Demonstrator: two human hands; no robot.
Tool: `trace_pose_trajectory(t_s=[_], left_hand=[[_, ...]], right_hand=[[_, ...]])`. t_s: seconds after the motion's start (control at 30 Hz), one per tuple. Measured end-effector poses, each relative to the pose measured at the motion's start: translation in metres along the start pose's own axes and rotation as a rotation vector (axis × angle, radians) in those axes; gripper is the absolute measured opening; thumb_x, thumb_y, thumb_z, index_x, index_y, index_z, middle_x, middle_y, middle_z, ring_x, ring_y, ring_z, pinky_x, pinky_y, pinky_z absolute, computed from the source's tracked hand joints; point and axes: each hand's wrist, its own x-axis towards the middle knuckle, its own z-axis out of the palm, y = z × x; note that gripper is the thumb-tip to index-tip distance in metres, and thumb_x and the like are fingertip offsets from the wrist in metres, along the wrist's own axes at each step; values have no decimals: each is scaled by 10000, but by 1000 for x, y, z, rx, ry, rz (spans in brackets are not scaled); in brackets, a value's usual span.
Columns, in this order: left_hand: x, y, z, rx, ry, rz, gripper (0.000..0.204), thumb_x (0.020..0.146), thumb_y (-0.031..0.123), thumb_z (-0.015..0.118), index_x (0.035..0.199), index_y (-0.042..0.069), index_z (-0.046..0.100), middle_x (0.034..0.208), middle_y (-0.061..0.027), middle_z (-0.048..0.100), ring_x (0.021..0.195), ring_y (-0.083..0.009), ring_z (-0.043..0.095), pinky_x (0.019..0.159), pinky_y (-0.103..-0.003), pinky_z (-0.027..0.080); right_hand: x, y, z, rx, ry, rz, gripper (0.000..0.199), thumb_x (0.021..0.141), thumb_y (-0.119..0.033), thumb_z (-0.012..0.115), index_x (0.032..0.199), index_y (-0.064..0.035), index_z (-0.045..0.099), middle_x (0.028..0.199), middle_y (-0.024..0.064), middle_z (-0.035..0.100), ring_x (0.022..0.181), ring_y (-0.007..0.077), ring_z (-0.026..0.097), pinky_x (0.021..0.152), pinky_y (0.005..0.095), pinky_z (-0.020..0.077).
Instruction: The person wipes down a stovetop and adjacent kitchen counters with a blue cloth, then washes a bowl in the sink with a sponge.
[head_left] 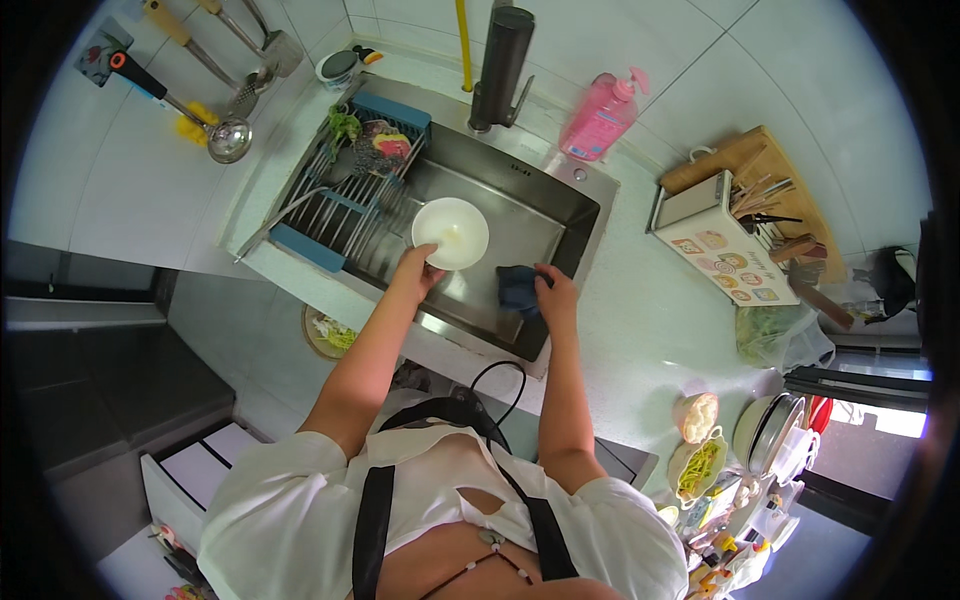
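The left hand (418, 266) grips the near rim of a round white ceramic bowl (451, 233), fingers closed on its edge, holding it tilted over the stainless steel sink basin (540, 215). The right hand (553, 292) is closed on a dark blue dishcloth (517, 287) — pressed down at the near right part of the basin, just beside the bowl but not touching it.

To the left of the bowl, a metal drying rack with blue ends (340, 205) spans the sink, with a scouring pad and some greens at its far end. Behind the basin stands a tall dark cylindrical faucet (498, 65), and to its right a pink pump bottle of soap (600, 115). Further right on the pale countertop (640, 330) sits a white utensil box with a wooden board (735, 225) — and near the edge, small dishes of food (698, 465).
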Motion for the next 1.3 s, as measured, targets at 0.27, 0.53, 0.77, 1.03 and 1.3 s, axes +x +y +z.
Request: trace_pose_trajectory(t_s=[0.27,0.53,0.77,1.03,1.3], left_hand=[[-30,65,13,-230,-227,3,428,743,226,676,1115,99,507,1070,-79,529,972,-247,526,819,-429,453],[-36,95,36,-166,-342,44,474,748,222,689,1145,81,473,1092,-103,539,1005,-253,552,798,-421,499],[-43,105,53,-117,-349,67,491,781,240,664,1170,82,409,1146,-113,510,1040,-254,534,862,-450,467],[-25,103,43,-133,-312,58,518,785,261,662,1203,89,409,1181,-115,495,1054,-257,528,845,-439,475],[-26,104,55,-158,-317,-10,511,790,296,663,1205,112,428,1167,-78,508,1071,-230,506,860,-424,448]], right_hand=[[61,-35,-17,-365,44,-146,258,815,-200,556,1022,-66,629,885,175,642,827,326,622,737,395,481],[199,-151,-13,-29,87,56,369,817,-304,538,1091,-58,572,889,223,624,869,374,595,749,426,466],[328,-68,39,163,99,-38,576,867,-469,492,1120,49,477,877,170,587,490,187,578,459,316,452],[292,-110,52,-197,92,-386,287,862,-191,389,865,63,523,734,136,607,455,180,573,429,301,500],[291,-118,41,159,12,-4,330,885,-190,335,854,83,517,734,153,608,453,199,575,413,303,502]])
